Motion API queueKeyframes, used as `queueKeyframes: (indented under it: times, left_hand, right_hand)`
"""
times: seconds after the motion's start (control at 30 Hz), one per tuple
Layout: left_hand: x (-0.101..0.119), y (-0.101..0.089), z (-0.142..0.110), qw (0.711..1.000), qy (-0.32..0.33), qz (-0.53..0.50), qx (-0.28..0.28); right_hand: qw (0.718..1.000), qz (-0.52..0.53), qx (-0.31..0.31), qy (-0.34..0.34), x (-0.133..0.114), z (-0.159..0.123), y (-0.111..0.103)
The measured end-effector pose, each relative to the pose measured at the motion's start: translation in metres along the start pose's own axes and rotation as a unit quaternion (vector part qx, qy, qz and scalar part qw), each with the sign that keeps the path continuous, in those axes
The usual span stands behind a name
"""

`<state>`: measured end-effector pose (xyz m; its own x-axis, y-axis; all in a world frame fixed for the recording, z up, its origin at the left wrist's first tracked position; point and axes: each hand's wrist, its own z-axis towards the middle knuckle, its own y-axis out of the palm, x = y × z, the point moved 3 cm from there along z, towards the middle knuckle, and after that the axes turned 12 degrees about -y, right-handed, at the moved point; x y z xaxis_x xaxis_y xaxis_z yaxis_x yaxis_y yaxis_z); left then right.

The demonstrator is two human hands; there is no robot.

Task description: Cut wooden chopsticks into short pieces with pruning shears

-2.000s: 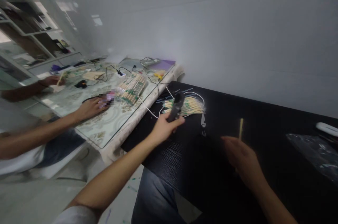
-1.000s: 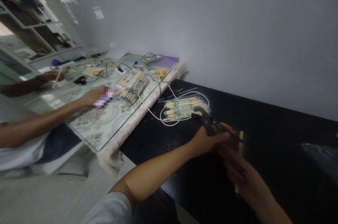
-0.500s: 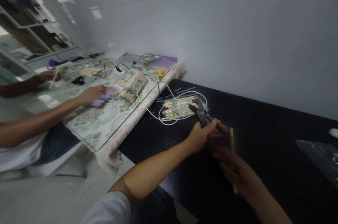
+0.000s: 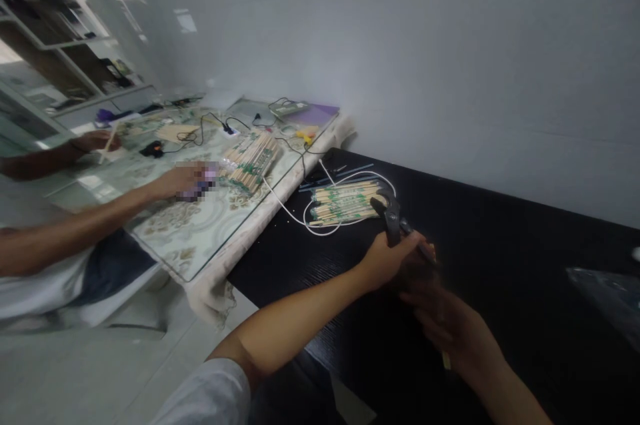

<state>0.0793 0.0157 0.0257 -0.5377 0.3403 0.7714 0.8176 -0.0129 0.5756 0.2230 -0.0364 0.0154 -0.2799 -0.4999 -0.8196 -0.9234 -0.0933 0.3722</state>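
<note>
Head view: pale stick (image 4: 447,361) shows less than before.

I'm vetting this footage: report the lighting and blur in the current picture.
Head view: the right hand looks smeared and partly dim against the black table; head view, upper left: pale light patches; head view, left: pixel blocks partly cover a co-worker's hand.

No lettering readable — green print (image 4: 354,199) on the wrapped sticks (image 4: 345,192) blurs.
</note>
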Motion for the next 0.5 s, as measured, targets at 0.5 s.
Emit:
queueKeyframes:
  times: [0.5]
  left_hand:
    - [-0.01, -0.002, 0.004, 0.999, -0.013, 0.034, -0.035]
  right_hand:
    - [0.996, 0.046, -0.003, 0.073, 0.01, 0.001, -0.004]
